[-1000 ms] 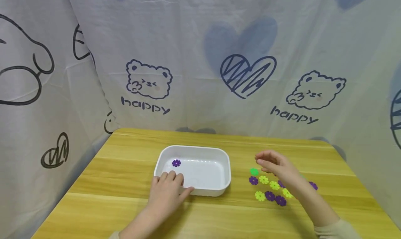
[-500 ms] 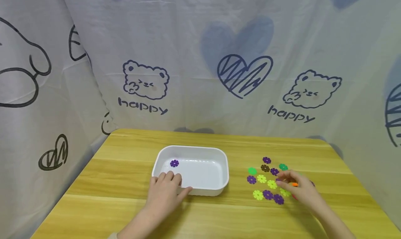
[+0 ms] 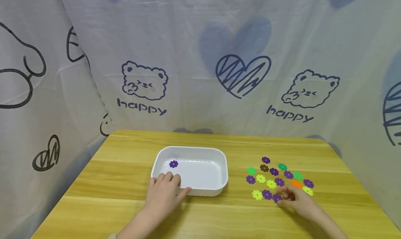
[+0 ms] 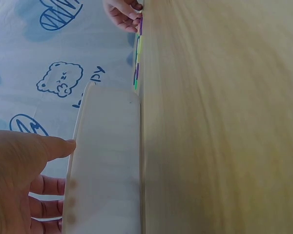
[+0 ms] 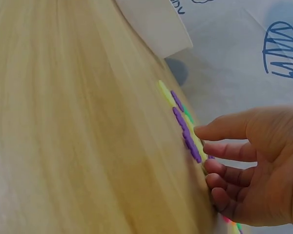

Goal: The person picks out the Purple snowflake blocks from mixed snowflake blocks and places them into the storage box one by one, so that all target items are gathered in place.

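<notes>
My left hand [image 3: 163, 192] grips the near wall of a white plastic tray [image 3: 203, 192], fingers over the rim. In the left wrist view the thumb meets the rim and fingertips show through the wall. One purple snowflake disc [image 3: 173, 163] lies inside the tray. On the right, my right hand [image 3: 297, 199] is low over flat snowflake discs, thumb and fingers bent around a purple disc [image 3: 277, 198] at the group's near edge. A gap shows between thumb and index finger [image 5: 229, 150] in the right wrist view, with nothing pinched there.
Several more discs lie flat on the wooden table [image 3: 216, 218]: yellow [image 3: 257, 194], purple, green [image 3: 251, 170], brown [image 3: 264, 168] and orange [image 3: 296, 184]. The right hand covers part of the group. A white printed curtain [image 3: 188, 92] hangs behind and beside the table.
My right hand came back from the far left of the discs, passed over them to the right, then lowered toward the near purple disc. The left hand stayed on the tray.
</notes>
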`<state>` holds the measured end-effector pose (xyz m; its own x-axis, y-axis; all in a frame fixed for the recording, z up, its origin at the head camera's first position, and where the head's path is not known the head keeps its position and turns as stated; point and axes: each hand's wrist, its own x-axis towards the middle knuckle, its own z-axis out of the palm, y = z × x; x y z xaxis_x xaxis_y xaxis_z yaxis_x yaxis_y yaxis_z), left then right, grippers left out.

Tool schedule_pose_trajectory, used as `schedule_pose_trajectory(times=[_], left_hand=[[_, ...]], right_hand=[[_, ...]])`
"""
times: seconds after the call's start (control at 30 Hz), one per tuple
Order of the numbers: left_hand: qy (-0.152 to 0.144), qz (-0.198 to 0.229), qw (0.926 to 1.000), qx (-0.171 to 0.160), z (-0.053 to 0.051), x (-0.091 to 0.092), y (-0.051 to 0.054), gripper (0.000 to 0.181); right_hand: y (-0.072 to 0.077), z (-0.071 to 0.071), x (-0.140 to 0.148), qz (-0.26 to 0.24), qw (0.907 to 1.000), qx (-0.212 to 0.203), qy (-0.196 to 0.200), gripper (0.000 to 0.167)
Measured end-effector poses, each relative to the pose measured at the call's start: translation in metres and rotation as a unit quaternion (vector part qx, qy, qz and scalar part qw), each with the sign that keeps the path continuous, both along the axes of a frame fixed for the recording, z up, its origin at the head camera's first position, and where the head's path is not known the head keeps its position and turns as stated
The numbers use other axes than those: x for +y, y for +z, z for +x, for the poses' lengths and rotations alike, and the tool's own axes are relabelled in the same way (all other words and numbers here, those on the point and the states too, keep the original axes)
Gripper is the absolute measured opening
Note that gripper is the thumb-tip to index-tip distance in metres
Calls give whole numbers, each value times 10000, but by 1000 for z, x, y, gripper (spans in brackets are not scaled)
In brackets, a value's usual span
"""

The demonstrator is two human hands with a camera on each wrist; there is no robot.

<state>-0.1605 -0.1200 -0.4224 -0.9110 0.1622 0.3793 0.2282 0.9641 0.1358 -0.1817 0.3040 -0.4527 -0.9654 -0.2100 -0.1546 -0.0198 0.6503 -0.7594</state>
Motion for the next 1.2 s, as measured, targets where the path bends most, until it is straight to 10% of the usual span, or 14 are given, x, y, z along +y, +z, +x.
schedule_pose_trajectory(times=[1.2], left_hand=[[-13,-25,10000,36,0,0,1,38]], right_hand=[[-1,-7,8,-398,9976,515,230,21]])
